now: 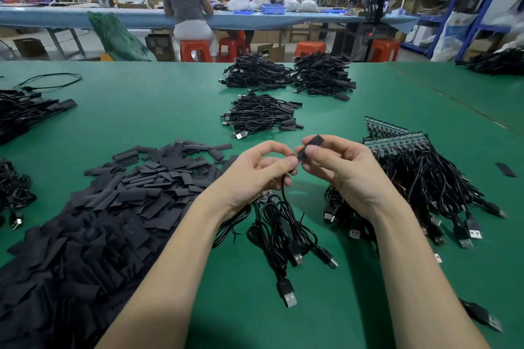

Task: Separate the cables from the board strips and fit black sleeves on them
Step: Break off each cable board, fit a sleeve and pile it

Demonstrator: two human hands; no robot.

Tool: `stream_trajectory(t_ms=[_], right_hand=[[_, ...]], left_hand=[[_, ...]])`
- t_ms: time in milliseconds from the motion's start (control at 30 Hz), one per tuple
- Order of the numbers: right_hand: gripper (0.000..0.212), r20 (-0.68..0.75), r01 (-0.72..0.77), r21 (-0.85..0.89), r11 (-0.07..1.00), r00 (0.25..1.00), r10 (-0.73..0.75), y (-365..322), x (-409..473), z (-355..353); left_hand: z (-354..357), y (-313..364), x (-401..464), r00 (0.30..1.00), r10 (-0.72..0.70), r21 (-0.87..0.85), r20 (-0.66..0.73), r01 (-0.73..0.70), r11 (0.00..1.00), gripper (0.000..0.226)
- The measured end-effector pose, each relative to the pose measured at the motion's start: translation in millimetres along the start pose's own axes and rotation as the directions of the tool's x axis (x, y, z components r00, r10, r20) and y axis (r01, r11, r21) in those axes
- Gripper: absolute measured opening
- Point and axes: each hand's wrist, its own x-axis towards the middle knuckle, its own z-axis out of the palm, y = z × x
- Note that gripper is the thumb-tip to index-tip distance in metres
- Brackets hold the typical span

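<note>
My left hand (256, 176) pinches the end of a black USB cable (283, 201) between thumb and fingers; the cable hangs down to a small bunch of cables (286, 238) on the green table (158, 110). My right hand (337, 167) pinches a flat black sleeve (312, 144) right at the cable's end, above the table. The spot where cable and sleeve meet is hidden by my fingertips. A big heap of loose black sleeves (93, 215) lies at the left. Green board strips (397, 139) with cables still attached lie at the right.
Three piles of sleeved cables (261, 115) sit at the table's middle back. More black cable piles lie at the far left (25, 113) and far right corner (499, 61). A loose sleeve (505, 169) lies right. Two people sit at a blue bench behind.
</note>
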Motion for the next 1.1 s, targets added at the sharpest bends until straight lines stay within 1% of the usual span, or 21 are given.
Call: stream_trajectory(t_ms=[67,167,300,433,633,733,900,1000,1100], right_hand=[[0.017,-0.092,0.005,0.056,0.998,0.996,0.000,1.2,1.5,-2.9],[0.009,-0.151,-0.008,0.063,0.998,0.988,0.017,-0.5,2.5,-7.1],[0.009,-0.154,-0.032,0.064,0.997,0.987,0.042,0.3,3.3,-6.6],[0.010,-0.169,-0.033,0.090,0.995,0.984,0.048,1.6,5.7,-6.0],[0.022,-0.132,-0.052,0.067,0.996,0.989,0.060,8.9,6.9,-4.8],[0.023,-0.135,-0.063,0.070,0.996,0.988,0.072,11.6,7.6,-3.7],[0.030,-0.110,-0.093,0.043,0.995,0.989,0.097,13.8,7.4,-2.8],[0.026,-0.091,-0.102,-0.003,0.995,0.991,0.102,13.5,6.9,-2.4],[0.024,-0.107,-0.086,-0.026,0.996,0.991,0.082,12.6,7.0,1.4]], left_hand=[[1.0,-1.2,1.8,0.997,0.050,0.075,-0.054,-0.046,0.996,0.018],[2.8,-1.7,2.5,0.988,0.104,0.093,-0.111,-0.094,0.991,0.015],[9.0,-2.9,5.6,0.978,0.151,0.143,-0.141,-0.131,0.981,0.012],[10.5,-6.1,7.2,0.957,0.233,0.191,-0.172,-0.199,0.961,0.010],[12.3,-8.4,7.5,0.940,0.295,0.216,-0.172,-0.256,0.942,0.007],[13.2,-8.0,6.5,0.936,0.307,0.206,-0.174,-0.270,0.941,0.008],[10.7,-7.6,5.2,0.926,0.309,0.171,-0.216,-0.275,0.946,0.022],[10.5,-9.4,6.2,0.922,0.323,0.199,-0.215,-0.282,0.939,0.020],[11.1,-10.2,8.9,0.932,0.289,0.170,-0.220,-0.255,0.952,0.018]])
